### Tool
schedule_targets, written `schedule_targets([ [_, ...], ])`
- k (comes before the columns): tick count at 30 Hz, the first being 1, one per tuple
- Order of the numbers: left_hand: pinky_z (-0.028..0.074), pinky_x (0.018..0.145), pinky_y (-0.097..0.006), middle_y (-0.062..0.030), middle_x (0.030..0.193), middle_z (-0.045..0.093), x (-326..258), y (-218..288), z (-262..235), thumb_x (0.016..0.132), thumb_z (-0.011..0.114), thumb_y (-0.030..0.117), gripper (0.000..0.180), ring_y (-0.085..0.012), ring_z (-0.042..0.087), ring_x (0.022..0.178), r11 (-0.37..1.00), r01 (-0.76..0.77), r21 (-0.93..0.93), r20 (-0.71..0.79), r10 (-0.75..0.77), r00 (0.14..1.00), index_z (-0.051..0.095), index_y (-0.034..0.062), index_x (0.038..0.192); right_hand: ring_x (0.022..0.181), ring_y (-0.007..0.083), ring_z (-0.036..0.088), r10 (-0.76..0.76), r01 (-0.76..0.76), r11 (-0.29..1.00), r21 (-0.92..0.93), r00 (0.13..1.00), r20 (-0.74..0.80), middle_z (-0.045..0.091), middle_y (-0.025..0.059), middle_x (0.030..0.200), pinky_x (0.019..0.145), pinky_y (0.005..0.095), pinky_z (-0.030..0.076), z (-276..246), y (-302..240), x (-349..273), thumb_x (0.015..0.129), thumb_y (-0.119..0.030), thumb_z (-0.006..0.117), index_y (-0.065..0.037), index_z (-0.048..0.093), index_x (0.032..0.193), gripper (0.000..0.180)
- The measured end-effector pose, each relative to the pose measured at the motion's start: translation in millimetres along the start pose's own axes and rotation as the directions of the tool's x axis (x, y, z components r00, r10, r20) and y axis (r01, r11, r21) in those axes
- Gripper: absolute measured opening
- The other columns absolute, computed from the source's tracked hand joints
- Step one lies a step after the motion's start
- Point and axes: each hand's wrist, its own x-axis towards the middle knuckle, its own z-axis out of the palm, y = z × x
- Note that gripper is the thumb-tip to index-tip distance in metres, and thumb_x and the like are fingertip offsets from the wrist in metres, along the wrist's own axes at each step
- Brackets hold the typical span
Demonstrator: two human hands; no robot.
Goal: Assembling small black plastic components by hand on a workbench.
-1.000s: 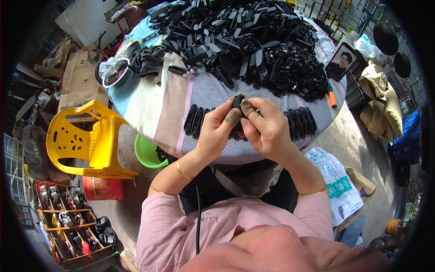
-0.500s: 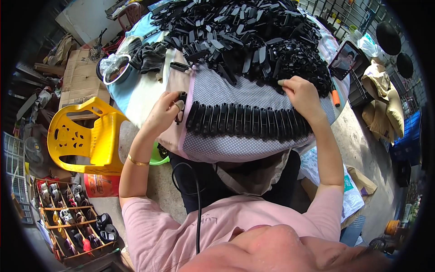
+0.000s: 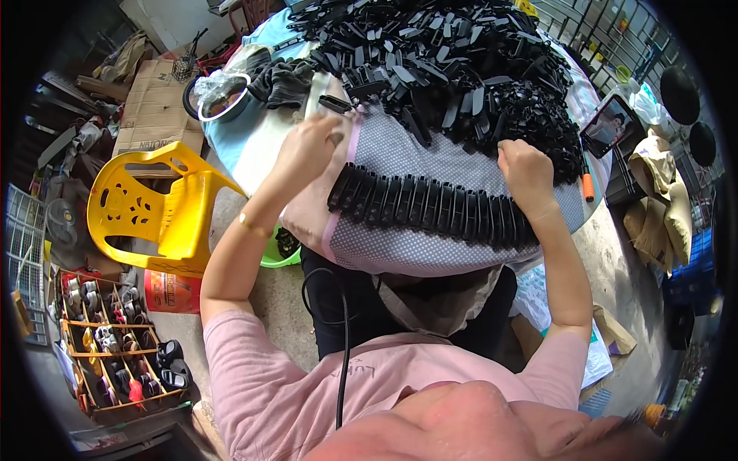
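A row of narrow black plastic pieces [image 3: 430,206] stands side by side across the dotted grey cloth [image 3: 400,261] in front of me. My left hand [image 3: 309,146] is above the row's left end, fingers bent and apart, just short of a single black piece [image 3: 335,104] lying by the pink cloth edge. It holds nothing that I can see. My right hand [image 3: 526,173] is at the near edge of a heap of small black parts [image 3: 538,115], fingers pinched together. Whatever is between those fingertips is too small or hidden to make out.
Behind is a large pile of black plastic pieces [image 3: 430,54]. A phone [image 3: 610,125] and an orange-handled tool [image 3: 588,188] are at the right. Leftward are a bowl [image 3: 224,98], dark gloves [image 3: 284,83], a yellow chair [image 3: 188,219] and a green basin [image 3: 270,253].
My left hand has let go of a black piece at the row's left end and moved up and away. My right hand stays by the small parts, fingers curled tighter. The whole view has shifted.
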Motion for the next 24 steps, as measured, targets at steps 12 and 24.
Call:
schedule_targets([
  [12,0.051,0.070,-0.030,-0.0065,0.092,0.061,54.0,-31.2,23.9,0.086,0.058,0.017,0.028,-0.0202,0.060,0.077,0.734,0.114,-0.670,0.196,0.026,0.980,0.057,0.0057,0.112,0.066,0.0229,0.061,0.066,0.076,0.809,0.584,0.974,-0.217,0.062,0.0117,0.080,0.058,0.0296,0.048,-45.2,-35.5,-2.1,0.079,-0.001,0.060,0.002,0.063,0.089,0.011],
  [24,0.052,0.070,-0.024,-0.0080,0.096,0.061,-8.4,78.5,4.2,0.089,0.057,0.016,0.035,-0.0173,0.063,0.078,-0.383,0.479,-0.790,0.378,0.313,0.872,0.051,-0.0071,0.115,0.074,0.0166,0.065,0.059,0.288,0.563,0.775,0.921,-0.385,0.065,0.0118,0.089,0.064,0.0256,0.051,-40.6,-92.0,7.1,0.084,-0.003,0.058,0.002,0.060,0.094,0.011],
])
